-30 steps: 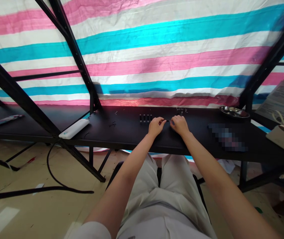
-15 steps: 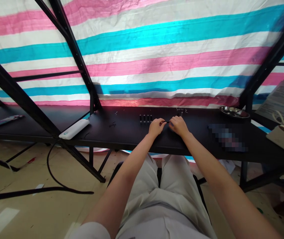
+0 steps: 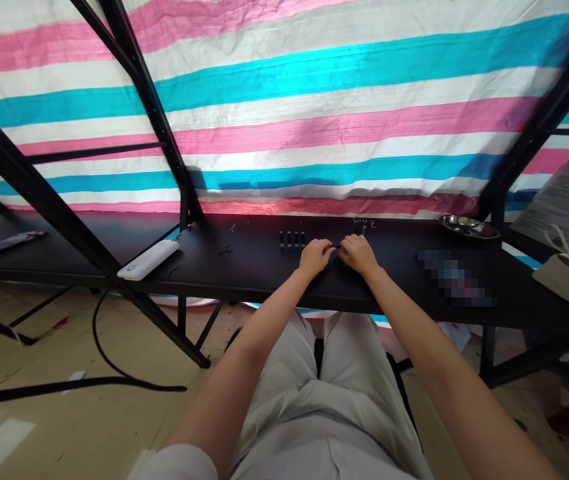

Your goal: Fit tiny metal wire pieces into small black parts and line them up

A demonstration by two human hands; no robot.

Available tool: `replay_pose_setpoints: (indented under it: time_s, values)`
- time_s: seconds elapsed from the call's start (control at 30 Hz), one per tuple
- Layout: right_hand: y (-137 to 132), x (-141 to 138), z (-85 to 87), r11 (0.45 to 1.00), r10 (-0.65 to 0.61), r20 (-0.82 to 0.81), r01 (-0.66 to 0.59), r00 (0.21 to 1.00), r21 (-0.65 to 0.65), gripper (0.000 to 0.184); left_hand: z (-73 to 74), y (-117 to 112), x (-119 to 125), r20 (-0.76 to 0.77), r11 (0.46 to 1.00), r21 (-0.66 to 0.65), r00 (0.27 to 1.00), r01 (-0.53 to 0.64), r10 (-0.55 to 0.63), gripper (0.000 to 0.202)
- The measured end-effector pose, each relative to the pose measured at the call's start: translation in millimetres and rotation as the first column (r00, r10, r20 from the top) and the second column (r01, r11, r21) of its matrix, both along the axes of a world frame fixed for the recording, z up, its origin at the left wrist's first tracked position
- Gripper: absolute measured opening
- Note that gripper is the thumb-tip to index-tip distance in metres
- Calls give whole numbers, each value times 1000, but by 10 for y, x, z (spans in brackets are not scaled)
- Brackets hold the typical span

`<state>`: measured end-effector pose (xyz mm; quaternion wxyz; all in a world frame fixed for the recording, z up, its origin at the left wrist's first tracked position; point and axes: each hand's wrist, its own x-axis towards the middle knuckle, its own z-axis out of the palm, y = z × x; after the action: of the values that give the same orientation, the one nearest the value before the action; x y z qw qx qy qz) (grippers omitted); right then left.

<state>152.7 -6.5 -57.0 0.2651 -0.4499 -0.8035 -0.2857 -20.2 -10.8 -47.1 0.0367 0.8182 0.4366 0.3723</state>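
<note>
Between my fingertips, just over the black table (image 3: 259,273), is a small dark piece (image 3: 336,247), too small to name. My left hand (image 3: 315,256) pinches it from the left, thumb and forefinger together. From the other side, my right hand (image 3: 357,253) closes on it as well, its fingers bent and partly hiding it. Left of my hands, several short black cylinders with pale ends (image 3: 292,239) stand in a row. Behind my right hand lies a group of small metallic pieces (image 3: 361,223).
A shiny metal dish (image 3: 468,227) sits at the back right, with a blurred-out flat object (image 3: 454,279) nearer me. To the left are a white power-bank-like box (image 3: 149,260) and thin black scraps (image 3: 225,251). Black frame posts (image 3: 152,110) rise at the left.
Both hands stay nearly in place, still pinching the small dark piece. The left hand has shifted very slightly to the right, closer to the right hand.
</note>
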Motion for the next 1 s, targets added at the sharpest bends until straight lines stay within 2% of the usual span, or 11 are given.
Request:
replay_pose_setpoints:
  time_s: [0.1, 0.17, 0.27, 0.37, 0.47, 0.53, 0.67, 0.87, 1.0]
  values:
    - [10, 8, -6, 1000, -25, -18, 25, 1000, -3, 12, 58, 19, -6, -114, 998, 57, 993, 0, 6, 22]
    - [12, -1, -4, 999, -40, -27, 40, 999, -10, 12, 162, 43, -25, -217, 994, 104, 976, 14, 9, 22]
    - [5, -34, 6, 998, -57, -52, 55, 997, -30, 11, 423, 97, -60, -418, 984, 153, 908, 91, -18, 20]
    - [-6, -65, 16, 997, -50, -78, 45, 996, -59, 12, 732, 174, -81, -619, 961, 151, 780, 233, -91, 13]
    - [-9, -71, 15, 996, -45, -86, 37, 995, -84, 13, 973, 259, -93, -702, 963, 133, 708, 235, -76, 13]
    - [-5, -65, 10, 995, -50, -86, 41, 995, -94, 13, 1068, 312, -114, -730, 969, 136, 682, 205, -42, 14]
    - [10, -56, 1, 993, -49, -83, 40, 995, -112, 14, 1109, 389, -191, -774, 985, 114, 633, 128, 7, 17]
    - [10, -62, 1, 991, -49, -90, 37, 995, -132, 14, 1000, 432, -259, -811, 992, 110, 583, 67, 50, 22]
    - [-4, -68, 20, 987, -63, -89, 49, 994, -151, 15, 936, 449, -255, -808, 989, 133, 586, 67, 69, 25]
